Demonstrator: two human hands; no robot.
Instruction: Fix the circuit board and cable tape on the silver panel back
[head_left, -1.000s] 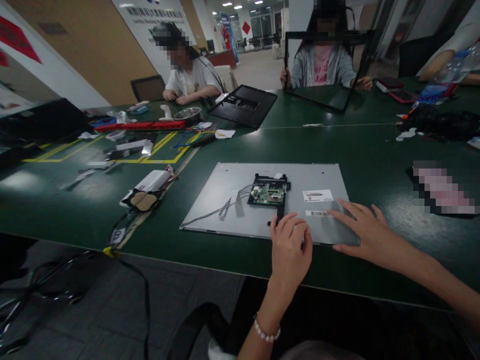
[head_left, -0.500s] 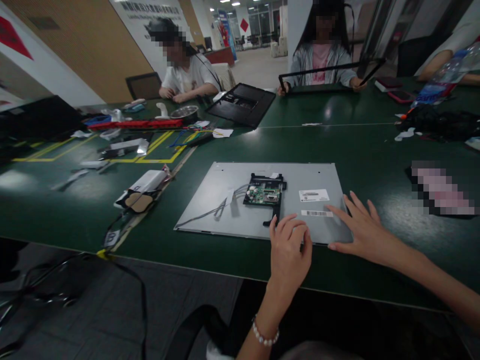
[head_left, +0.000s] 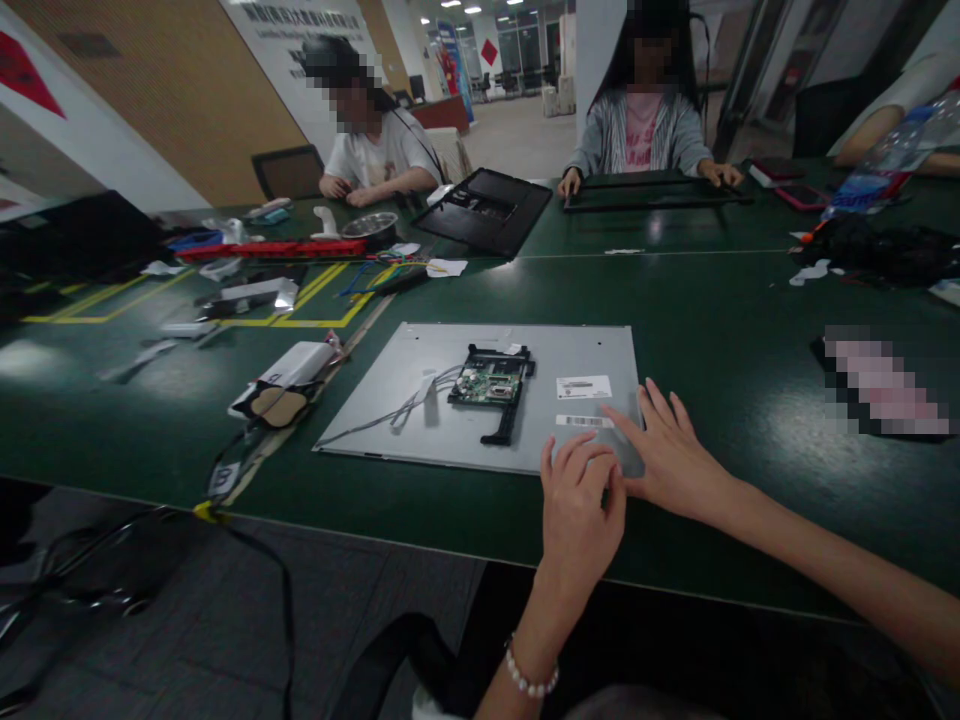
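Clearly, the silver panel (head_left: 435,440) lies flat on the green table (head_left: 720,320) at the centre of the frame, bearing a green circuit board (head_left: 487,384), a black bracket (head_left: 508,424) and grey cables (head_left: 411,402) that run to its left corner. The right hand (head_left: 667,455), right of centre, has its fingers spread apart at the panel's right edge, the index finger reaching to the barcode label (head_left: 574,421). The left hand (head_left: 581,500), lower centre, hangs curled by the front edge; whether its fingertips meet or touch the panel, I cannot tell. A white pack (head_left: 296,372) lies left of centre. In the upper right, a co-worker's two hands rest on a thin black frame (head_left: 652,206).
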